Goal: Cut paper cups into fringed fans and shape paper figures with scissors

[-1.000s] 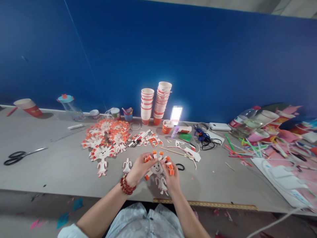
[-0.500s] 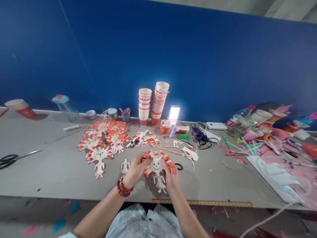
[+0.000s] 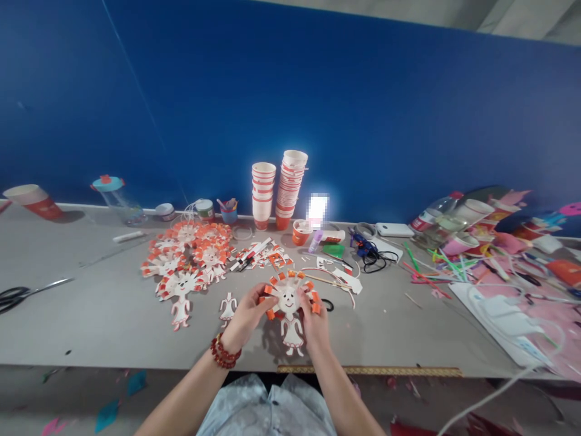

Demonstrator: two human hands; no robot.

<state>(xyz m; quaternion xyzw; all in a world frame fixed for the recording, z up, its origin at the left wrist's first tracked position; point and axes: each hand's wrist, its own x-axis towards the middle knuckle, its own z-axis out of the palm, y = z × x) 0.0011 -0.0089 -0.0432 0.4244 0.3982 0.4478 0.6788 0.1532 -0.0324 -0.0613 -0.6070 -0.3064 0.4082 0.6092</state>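
Note:
Between my two hands is a paper doll with a smiling drawn face, a white dress and a fringe of orange-tipped strips round its head. My left hand pinches the strips on the doll's left side. On the other side, my right hand grips the head's edge, fingers partly behind it. A paper body cutout without a head lies left of my left hand. Farther left, similar paper dolls lie in an overlapping pile. Black scissor handles show partly behind my right hand.
Two stacks of paper cups stand by the blue wall. Black-handled scissors lie far left. Paper scraps, a purple glue stick and a blue glue gun are behind the doll. A yellow ruler lies along the front edge.
The doll has turned more upright and faces me more squarely, its strips spread more evenly. Both hands keep hold of it, with slight finger shifts.

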